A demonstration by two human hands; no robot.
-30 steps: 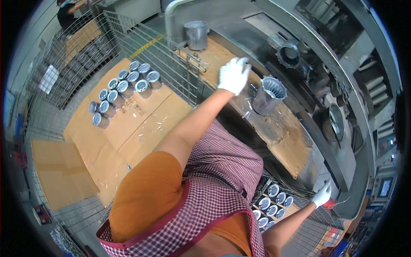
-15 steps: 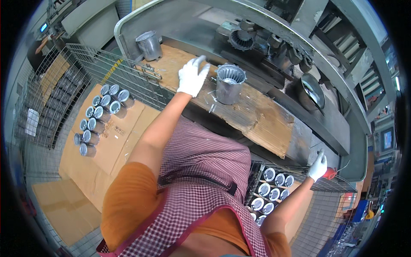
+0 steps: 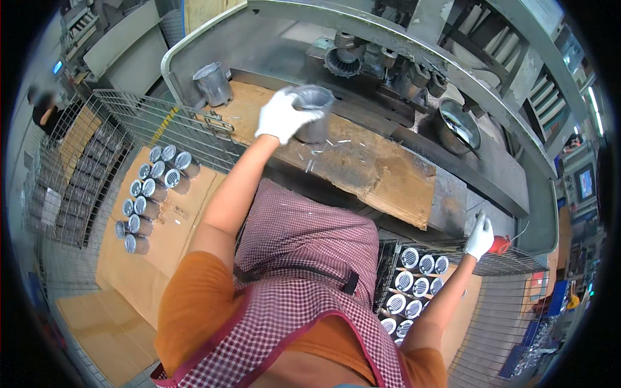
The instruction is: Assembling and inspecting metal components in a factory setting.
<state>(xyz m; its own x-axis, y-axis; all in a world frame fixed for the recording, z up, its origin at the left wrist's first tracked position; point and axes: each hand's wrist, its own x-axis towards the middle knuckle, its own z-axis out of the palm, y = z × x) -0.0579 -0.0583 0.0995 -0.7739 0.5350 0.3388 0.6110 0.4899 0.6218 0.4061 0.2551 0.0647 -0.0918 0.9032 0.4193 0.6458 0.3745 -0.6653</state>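
In a white glove, my left hand (image 3: 280,118) wraps round the left side of a grey metal cylindrical housing (image 3: 315,119) with a ribbed inside. The housing is over the worn wooden board (image 3: 394,187) at the machine, and whether its base touches the board I cannot tell. My right hand (image 3: 479,238), gloved too, is at the right end of the machine bed beside a red object (image 3: 499,244). Its fingers stretch forward and hold nothing visible. A second grey metal housing (image 3: 212,85) stands at the board's far left end.
Thin metal slivers (image 3: 314,158) litter the board. Behind it are the machine's toothed round die (image 3: 343,62) and a metal bowl (image 3: 458,126). Left, several finished cylinders (image 3: 150,189) stand on cardboard (image 3: 129,271) by a wire cage wall (image 3: 162,123); right, a basket holds more cylinders (image 3: 403,281).
My left hand has closed on the metal housing, which has shifted left and is now tilted or blurred by motion. My right hand stays beside the red object. The view has shifted slightly.
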